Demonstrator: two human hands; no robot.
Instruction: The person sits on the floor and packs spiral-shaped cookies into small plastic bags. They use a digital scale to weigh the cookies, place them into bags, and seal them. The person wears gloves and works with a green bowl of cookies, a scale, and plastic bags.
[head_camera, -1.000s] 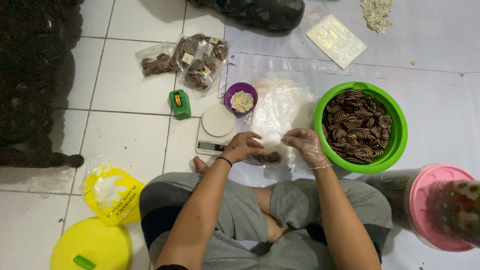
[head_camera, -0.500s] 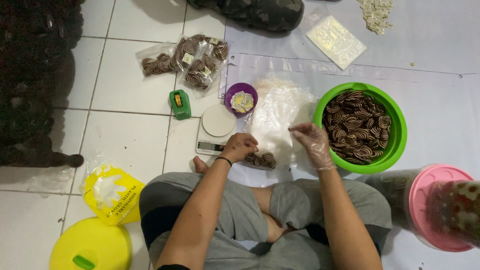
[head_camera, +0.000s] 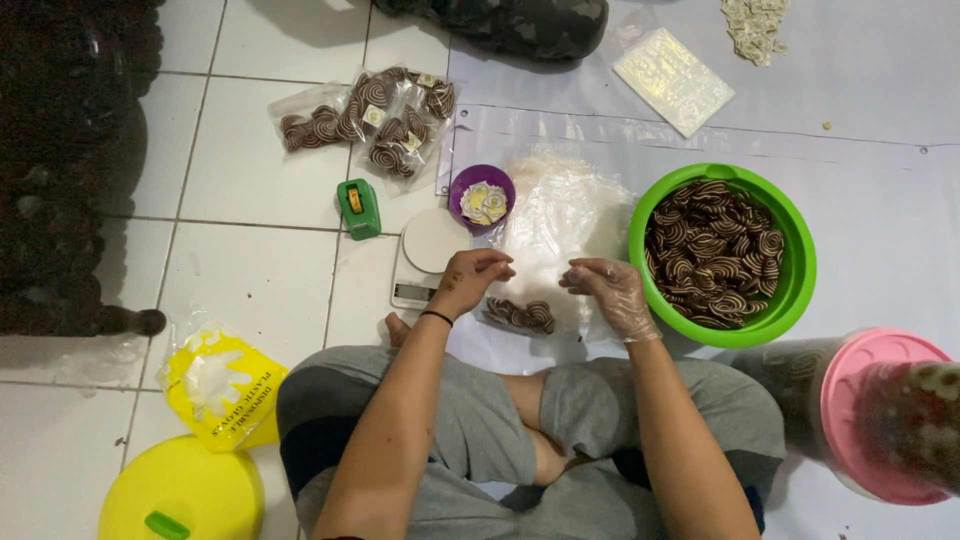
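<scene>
Head view, clear bag (head_camera: 560, 215) edges indistinct, fingers (head_camera: 497, 266) curled

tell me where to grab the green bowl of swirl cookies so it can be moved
Take the green bowl by its rim, best at the bare right edge, coming from above and outside. The swirl cookies fill the inside, and the person's gloved right hand works close to the left edge, so that side is crowded.
</scene>
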